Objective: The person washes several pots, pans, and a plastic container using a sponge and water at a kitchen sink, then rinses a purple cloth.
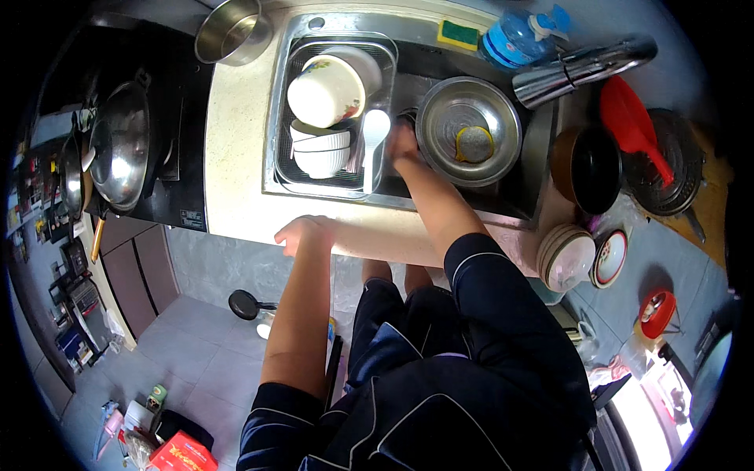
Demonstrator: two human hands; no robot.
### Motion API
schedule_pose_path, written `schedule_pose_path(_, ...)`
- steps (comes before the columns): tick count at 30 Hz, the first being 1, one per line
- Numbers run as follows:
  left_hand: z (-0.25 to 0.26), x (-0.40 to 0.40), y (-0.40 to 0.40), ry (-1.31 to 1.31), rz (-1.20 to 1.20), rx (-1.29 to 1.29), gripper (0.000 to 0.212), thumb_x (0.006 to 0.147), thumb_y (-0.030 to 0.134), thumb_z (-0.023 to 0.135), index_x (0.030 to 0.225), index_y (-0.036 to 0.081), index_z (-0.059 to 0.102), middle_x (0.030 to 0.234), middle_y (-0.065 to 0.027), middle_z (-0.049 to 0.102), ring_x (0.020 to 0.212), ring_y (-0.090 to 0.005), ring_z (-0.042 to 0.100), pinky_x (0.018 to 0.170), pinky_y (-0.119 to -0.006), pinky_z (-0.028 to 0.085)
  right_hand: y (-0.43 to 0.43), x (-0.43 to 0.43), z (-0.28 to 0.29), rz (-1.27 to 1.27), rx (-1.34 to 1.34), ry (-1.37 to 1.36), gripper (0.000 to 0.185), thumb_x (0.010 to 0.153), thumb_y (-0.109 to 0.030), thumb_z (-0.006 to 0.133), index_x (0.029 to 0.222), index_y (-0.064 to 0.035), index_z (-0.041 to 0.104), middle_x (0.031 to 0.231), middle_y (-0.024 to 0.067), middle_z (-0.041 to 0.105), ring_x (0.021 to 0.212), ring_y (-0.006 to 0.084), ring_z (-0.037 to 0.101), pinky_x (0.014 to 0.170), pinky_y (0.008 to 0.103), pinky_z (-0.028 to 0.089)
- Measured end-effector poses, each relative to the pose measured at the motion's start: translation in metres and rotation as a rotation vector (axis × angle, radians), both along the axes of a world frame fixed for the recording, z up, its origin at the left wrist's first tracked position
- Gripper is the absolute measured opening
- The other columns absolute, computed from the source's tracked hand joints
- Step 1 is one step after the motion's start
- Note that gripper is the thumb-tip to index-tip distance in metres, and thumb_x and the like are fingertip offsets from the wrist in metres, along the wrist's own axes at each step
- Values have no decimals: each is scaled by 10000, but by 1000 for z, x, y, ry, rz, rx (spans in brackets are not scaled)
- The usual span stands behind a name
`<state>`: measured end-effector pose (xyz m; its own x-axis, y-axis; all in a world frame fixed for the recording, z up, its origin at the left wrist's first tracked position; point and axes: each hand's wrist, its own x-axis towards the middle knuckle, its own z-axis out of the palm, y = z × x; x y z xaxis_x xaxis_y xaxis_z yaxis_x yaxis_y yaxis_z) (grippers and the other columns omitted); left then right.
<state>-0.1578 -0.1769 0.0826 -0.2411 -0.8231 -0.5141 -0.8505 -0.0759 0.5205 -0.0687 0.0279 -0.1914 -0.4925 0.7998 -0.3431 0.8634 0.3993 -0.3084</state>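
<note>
My right hand (402, 139), slightly blurred, reaches into the sink (406, 88), just left of a round steel basin (436, 106). A yellow-rimmed scouring pad (475, 145) lies in that basin. What the right fingers touch is hidden. My left hand (306, 231) rests at the front edge of the counter (259, 218), its fingers partly hidden. On the sink's left side, a wire basket (393, 65) holds a floral-patterned white pot (321, 94), stacked white bowls (321, 154) and a white rice paddle (376, 132).
A chrome faucet (554, 79), a blue pump bottle (512, 41) and a sponge (458, 35) stand behind the sink. To the right are a dark pot (595, 171), a red scoop (630, 115) and stacked bowls (568, 259). A steel pot (230, 35) stands back left, near a wok (121, 147).
</note>
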Motion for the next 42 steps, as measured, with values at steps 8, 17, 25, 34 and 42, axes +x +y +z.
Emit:
schedule_pose_path(8, -12, -2, -2, -12, 86, -38, 567, 1042, 450, 332, 1280, 3, 585, 1273, -211, 658, 1119, -381, 652, 987, -467, 536, -14, 22, 120, -115, -224, -15, 288, 941, -287, 596, 1044, -64, 745, 1127, 192, 700, 1093, 339, 685, 883, 459, 579)
schedule_pose_path(17, -29, -5, -4, 25, 88, -117, 545, 1024, 442, 379, 1236, 1, 618, 1222, -210, 685, 1100, -398, 657, 998, -486, 525, -33, 157, 280, 380, 324, 129, 173, 876, -121, 587, 1026, -112, 672, 1045, 37, 634, 1068, 237, 633, 861, 408, 532)
schedule_pose_path(25, 40, 15, 25, -114, -37, -175, 487, 1008, 428, 442, 1197, 33, 656, 1227, -155, 691, 1102, -343, 662, 976, -452, 534, -44, 240, 298, 305, 529, 56, 156, 849, -131, 580, 985, -117, 656, 956, 29, 596, 958, 221, 620, 826, 374, 499)
schedule_pose_path(34, -55, -18, -18, -452, -445, -353, 397, 986, 404, 536, 1159, 85, 699, 1236, -75, 698, 1103, -268, 670, 949, -409, 546, -57, 322, 322, 234, 621, 114, 166, 790, -161, 614, 947, -118, 649, 928, 22, 570, 902, 202, 620, 778, 344, 520)
schedule_pose_path(42, -107, -32, -33, -947, -842, -821, 293, 962, 368, 657, 1166, 167, 717, 1249, 27, 699, 1099, -188, 676, 926, -375, 557, -118, 435, 336, 221, 600, 181, 300, 736, -134, 664, 1023, -47, 679, 1158, 93, 627, 1022, 249, 645, 821, 377, 561)
